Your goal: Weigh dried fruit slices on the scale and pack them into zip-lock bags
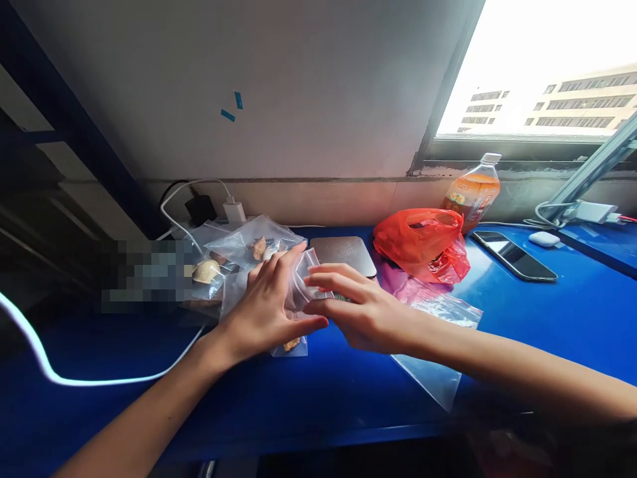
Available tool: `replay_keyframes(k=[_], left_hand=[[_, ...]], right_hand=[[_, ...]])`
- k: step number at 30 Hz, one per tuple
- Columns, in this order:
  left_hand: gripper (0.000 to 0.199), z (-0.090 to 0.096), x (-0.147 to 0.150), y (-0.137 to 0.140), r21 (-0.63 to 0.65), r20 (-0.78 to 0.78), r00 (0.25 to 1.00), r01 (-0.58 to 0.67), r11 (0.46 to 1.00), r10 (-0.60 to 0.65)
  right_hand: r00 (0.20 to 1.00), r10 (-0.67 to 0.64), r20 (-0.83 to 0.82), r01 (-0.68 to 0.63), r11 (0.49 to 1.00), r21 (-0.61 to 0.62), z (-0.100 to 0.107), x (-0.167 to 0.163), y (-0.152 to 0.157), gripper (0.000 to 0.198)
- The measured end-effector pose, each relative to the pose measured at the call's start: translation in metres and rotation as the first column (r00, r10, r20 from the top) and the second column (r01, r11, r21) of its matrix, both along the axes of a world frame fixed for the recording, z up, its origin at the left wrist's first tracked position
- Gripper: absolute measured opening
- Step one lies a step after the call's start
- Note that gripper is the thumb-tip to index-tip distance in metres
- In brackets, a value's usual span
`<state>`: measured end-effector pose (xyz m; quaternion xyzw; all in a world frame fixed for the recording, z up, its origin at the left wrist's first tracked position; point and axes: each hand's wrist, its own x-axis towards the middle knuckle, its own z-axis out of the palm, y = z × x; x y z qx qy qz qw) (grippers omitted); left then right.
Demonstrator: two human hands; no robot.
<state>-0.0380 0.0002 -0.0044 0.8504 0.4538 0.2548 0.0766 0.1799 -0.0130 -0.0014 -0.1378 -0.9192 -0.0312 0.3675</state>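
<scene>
A clear zip bag (295, 290) is between my two hands, its mouth gaping toward the right. My left hand (266, 302) holds the bag from the left, fingers behind it and thumb stretched out below. At the mouth, my right hand (361, 309) has its fingers apart, their tips close to the plastic; whether they touch it is hard to tell. Brown lumpy pieces (291, 344) show in the plastic under my left hand. Behind the hands, a small flat scale (343, 253) with a metal top is partly covered by my right fingers.
More clear bags with brown pieces (259, 248) and a pale round piece (206, 271) lie left. A red plastic bag (421, 242), orange drink bottle (475, 192), flat zip bags (438, 372), phone (515, 255) and earbud case (544, 239) are right. A white cable (99, 382) crosses the blue table (348, 398).
</scene>
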Motion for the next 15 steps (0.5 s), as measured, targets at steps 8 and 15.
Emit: replay_keyframes(k=[8,15], left_hand=[[0.102,-0.003,0.011,-0.014,0.231,0.107,0.994,-0.052,0.972,0.027],[0.047,0.020,-0.002,-0.010,-0.285,0.572,0.808,0.033,0.958,0.142]], right_hand=[[0.931,-0.308,-0.195,0.171,0.842,-0.512,-0.012,-0.010,-0.021,0.007],[0.821,-0.414,-0.393,-0.035,0.651,-0.758,-0.007,0.002,-0.018,0.014]])
